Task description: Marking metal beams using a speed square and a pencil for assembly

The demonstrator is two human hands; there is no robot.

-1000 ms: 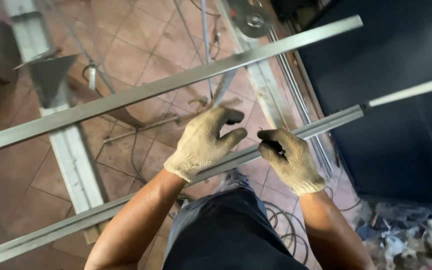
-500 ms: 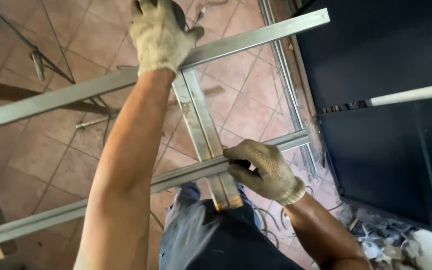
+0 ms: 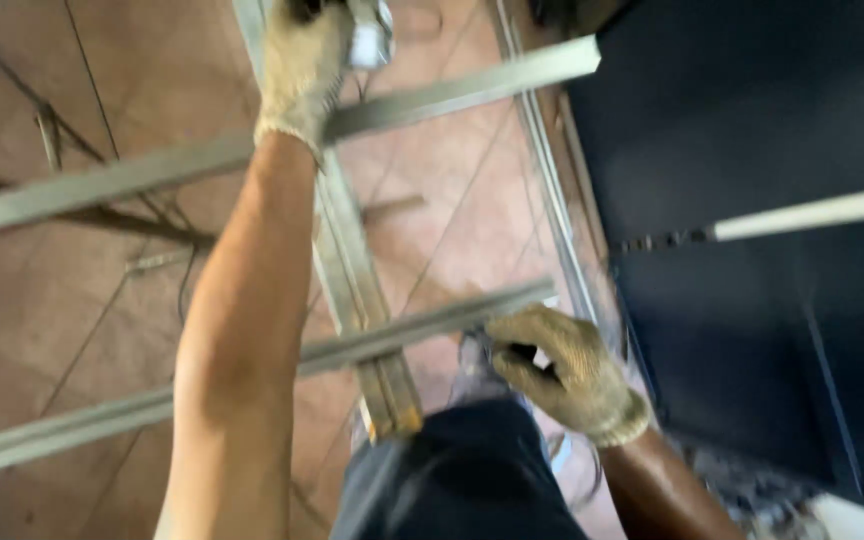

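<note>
Head view shows the gloved left hand (image 3: 304, 70) stretched far, fingers wrapped over the far metal rail (image 3: 452, 95), while the gloved right hand (image 3: 567, 372) grips the right end of the near metal rail (image 3: 422, 328), both rails running left-right.

Left hand (image 3: 302, 65): beige knitted fabric work glove with a ribbed cuff ending at the wrist; forearm bare, no sleeve in view. Right hand (image 3: 562, 370): matching beige knitted glove, ribbed cuff, dark soiling at the fingers; forearm bare. Lower body: dark navy trousers (image 3: 452, 480), blurred.
</note>
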